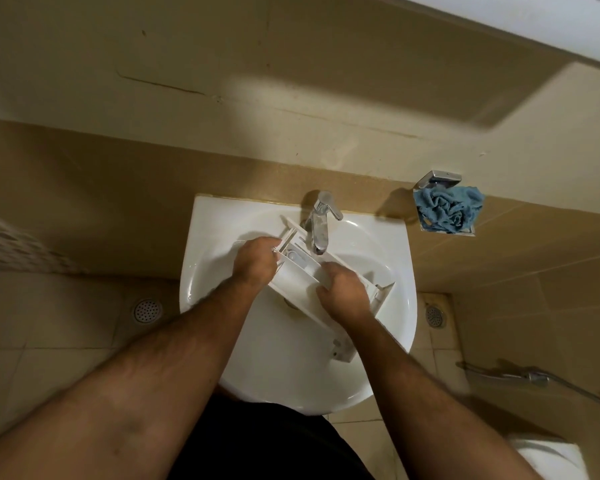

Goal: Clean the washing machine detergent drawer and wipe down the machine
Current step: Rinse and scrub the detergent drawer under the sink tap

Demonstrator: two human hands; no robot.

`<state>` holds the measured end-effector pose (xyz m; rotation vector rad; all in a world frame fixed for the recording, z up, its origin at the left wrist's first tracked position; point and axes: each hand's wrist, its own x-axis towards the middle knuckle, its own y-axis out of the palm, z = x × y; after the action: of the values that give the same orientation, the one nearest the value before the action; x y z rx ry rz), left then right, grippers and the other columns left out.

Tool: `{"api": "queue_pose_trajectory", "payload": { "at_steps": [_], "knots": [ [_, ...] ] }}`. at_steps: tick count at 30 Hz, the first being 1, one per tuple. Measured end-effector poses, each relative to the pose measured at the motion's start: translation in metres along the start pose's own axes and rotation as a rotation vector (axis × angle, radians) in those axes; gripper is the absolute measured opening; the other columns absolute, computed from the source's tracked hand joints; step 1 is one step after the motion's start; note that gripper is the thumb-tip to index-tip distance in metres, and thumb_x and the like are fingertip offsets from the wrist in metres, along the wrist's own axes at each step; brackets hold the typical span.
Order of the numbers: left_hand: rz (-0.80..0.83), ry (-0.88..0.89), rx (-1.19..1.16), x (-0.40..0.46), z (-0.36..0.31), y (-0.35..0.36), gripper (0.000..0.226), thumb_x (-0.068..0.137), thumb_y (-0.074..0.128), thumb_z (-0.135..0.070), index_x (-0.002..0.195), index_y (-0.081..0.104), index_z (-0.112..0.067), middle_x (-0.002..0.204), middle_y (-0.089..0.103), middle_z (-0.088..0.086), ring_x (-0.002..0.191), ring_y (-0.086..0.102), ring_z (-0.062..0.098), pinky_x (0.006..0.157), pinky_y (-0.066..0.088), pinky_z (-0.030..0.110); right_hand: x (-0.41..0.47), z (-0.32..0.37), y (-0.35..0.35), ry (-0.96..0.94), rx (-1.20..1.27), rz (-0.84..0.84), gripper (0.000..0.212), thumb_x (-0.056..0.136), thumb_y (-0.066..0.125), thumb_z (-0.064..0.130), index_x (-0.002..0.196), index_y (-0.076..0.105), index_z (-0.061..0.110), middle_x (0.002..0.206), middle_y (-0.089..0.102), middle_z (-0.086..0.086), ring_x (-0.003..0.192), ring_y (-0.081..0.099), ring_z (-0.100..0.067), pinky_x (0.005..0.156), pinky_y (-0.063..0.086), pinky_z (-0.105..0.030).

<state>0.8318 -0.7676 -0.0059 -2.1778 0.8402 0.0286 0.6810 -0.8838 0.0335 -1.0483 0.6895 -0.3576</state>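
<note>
The white plastic detergent drawer (300, 270) lies slantwise in the white sink (392, 244), its far end under the chrome tap (320, 225). My left hand (257, 259) grips the drawer's left edge near the far end. My right hand (343, 294) curls over the near right part of the drawer, fingers reaching into a compartment. The drawer's front panel (343, 348) points toward me at the lower right. I cannot tell whether water is running from the tap.
A blue cloth (447, 209) sits bunched in a wall-mounted chrome holder to the right of the sink. Floor drains lie at the left (147, 310) and right (434, 316). A hose sprayer (534, 378) and a toilet rim (548, 455) are at the lower right.
</note>
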Motion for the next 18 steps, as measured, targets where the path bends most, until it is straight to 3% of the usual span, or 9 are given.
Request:
{"api": "queue_pose_trajectory", "payload": {
  "at_steps": [4,10,15,18],
  "knots": [
    [0.006,0.013,0.103,0.003,-0.012,-0.005,0.030,0.091,0.061,-0.016,0.120,0.069,-0.021,0.117,0.070,0.005,0.107,0.062,0.027,0.087,0.047,0.031,0.001,-0.003,-0.010,0.151,-0.097,-0.006,0.039,0.086,0.061,0.037,0.118,0.062,0.016,0.114,0.067,-0.006,0.107,0.062,-0.029,0.090,0.053,-0.039],
    [0.052,-0.013,0.174,0.017,-0.036,-0.015,0.028,0.085,0.065,-0.014,0.112,0.070,-0.017,0.114,0.069,0.008,0.104,0.064,0.029,0.088,0.053,0.033,0.002,-0.008,-0.017,0.221,-0.028,0.067,0.043,0.090,0.060,0.042,0.127,0.059,0.021,0.118,0.066,-0.004,0.108,0.061,-0.026,0.090,0.051,-0.039],
    [0.182,-0.009,0.058,0.018,-0.033,-0.009,0.028,0.085,0.066,-0.011,0.112,0.071,-0.015,0.113,0.070,0.007,0.097,0.068,0.028,0.090,0.054,0.035,-0.007,-0.016,-0.020,0.241,-0.005,0.135,0.046,0.086,0.064,0.049,0.125,0.060,0.026,0.113,0.067,0.001,0.097,0.063,-0.018,0.085,0.054,-0.036],
    [0.223,-0.026,0.026,0.017,-0.031,-0.008,0.024,0.083,0.066,-0.008,0.106,0.071,-0.010,0.097,0.072,0.006,0.084,0.071,0.025,0.072,0.056,0.026,-0.009,-0.018,-0.024,0.223,-0.029,0.108,0.048,0.086,0.064,0.049,0.128,0.059,0.026,0.115,0.067,0.000,0.100,0.062,-0.020,0.083,0.053,-0.034]
  ]
}}
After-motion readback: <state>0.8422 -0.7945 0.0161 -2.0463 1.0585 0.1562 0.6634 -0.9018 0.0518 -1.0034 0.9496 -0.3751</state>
